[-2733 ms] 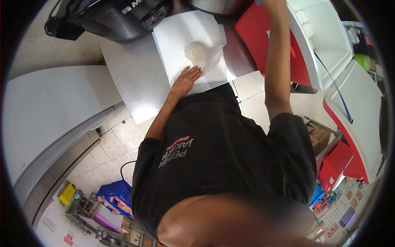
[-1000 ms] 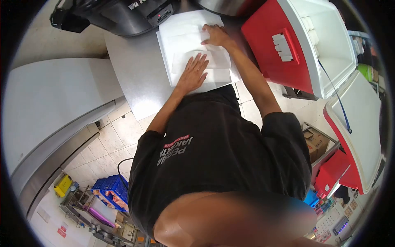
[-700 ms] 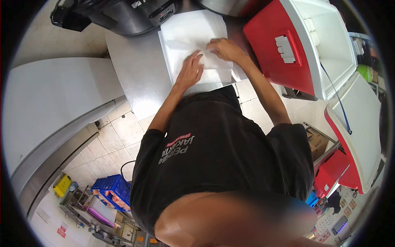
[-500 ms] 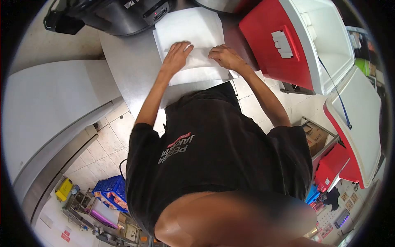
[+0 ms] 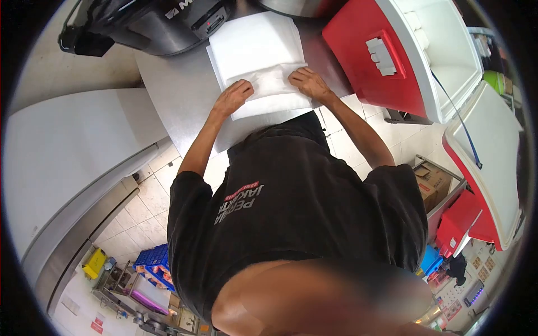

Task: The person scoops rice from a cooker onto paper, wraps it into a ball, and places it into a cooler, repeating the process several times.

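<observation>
A stack of white paper sheets (image 5: 255,42) lies on the steel table (image 5: 174,84) in front of my body. Across its near part runs a folded band of white paper (image 5: 270,80), creased and slightly rumpled. At the band's left end, my left hand (image 5: 234,96) has its fingers curled onto the paper. My right hand (image 5: 310,84) grips the band's right end, knuckles up and fingertips bent under. Both thumbs are mostly hidden, and so is the paper's edge beneath the fingers.
A black appliance (image 5: 162,25) stands at the table's back left. To the right is a red cooler box (image 5: 364,61) with its white lid (image 5: 487,162) hanging open. A white chest-like surface (image 5: 73,151) fills the left. Behind me sits a blue crate (image 5: 154,263).
My left hand has drawn back toward my body, and its fingers have curled at the band's left end. The right hand has shifted slightly. The folded band now shows more clearly between them.
</observation>
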The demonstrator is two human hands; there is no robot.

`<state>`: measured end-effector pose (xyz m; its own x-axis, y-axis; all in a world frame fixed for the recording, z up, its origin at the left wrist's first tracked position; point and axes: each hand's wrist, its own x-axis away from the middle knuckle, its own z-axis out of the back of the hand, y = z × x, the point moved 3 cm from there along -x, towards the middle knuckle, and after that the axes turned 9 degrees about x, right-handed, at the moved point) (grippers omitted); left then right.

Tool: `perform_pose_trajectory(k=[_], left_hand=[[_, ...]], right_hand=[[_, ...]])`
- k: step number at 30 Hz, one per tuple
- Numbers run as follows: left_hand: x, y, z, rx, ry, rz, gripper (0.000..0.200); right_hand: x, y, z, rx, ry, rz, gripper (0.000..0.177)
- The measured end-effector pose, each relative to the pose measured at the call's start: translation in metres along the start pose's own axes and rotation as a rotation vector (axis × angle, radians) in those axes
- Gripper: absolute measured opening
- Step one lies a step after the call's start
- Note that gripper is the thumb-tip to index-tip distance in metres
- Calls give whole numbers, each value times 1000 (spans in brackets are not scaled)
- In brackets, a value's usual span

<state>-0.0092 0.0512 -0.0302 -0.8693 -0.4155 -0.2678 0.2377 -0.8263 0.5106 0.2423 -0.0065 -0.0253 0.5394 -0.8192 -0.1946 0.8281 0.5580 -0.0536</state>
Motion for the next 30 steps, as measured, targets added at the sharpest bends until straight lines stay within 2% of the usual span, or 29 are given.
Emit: perform_pose_trajectory(k=[3,7,9,11,13,15,17,19,20,21,22,23,24,25,26,27,28,30], left_hand=[[0,-2,-7,17,-28,28,18],[9,14,1,128,147,68,24],[13,17,-2,131,228,121,20],[16,14,-8,139,223,122,17],[13,9,-11,144,223,117,15],[11,2,-12,218,266,265,11],[7,-9,-15,242,235,321,10],[-5,-15,-12,260,209,371,10],[-15,-13,-6,287,245,517,17],[-22,-13,1,313,280,661,25],[-33,-14,11,310,279,654,25],[-44,-14,19,120,226,598,31],[-51,-13,22,-66,169,542,37],[-57,-18,25,-68,166,543,37],[-64,-25,22,-78,-3,508,39],[-68,-28,18,-88,-169,470,40],[-70,-31,19,-94,-162,467,40],[-61,-41,6,108,-119,512,39]], right_hand=[[0,2,-11,-34,-5,-20,22],[-5,-10,15,-206,64,-121,18],[-3,-13,11,-149,94,-99,15],[2,-15,3,-97,122,-84,14],[3,-2,-11,-138,-13,-72,19],[-4,10,-16,-185,-51,-83,24],[-13,12,-12,-233,-86,-92,28],[-36,22,2,-486,-366,-560,42],[-46,21,8,-489,-366,-561,42],[-56,23,10,-456,-384,-533,50],[-67,30,10,-419,-396,-505,59],[-73,39,-11,-350,-251,-334,62],[-83,41,-8,-355,-252,-337,62],[-98,38,-8,-255,-372,-195,58],[-106,35,-11,-152,-488,-49,54],[-110,32,-7,-135,-420,14,44],[-112,32,-4,-128,-414,17,44],[-104,32,-7,-271,-547,-147,42]])
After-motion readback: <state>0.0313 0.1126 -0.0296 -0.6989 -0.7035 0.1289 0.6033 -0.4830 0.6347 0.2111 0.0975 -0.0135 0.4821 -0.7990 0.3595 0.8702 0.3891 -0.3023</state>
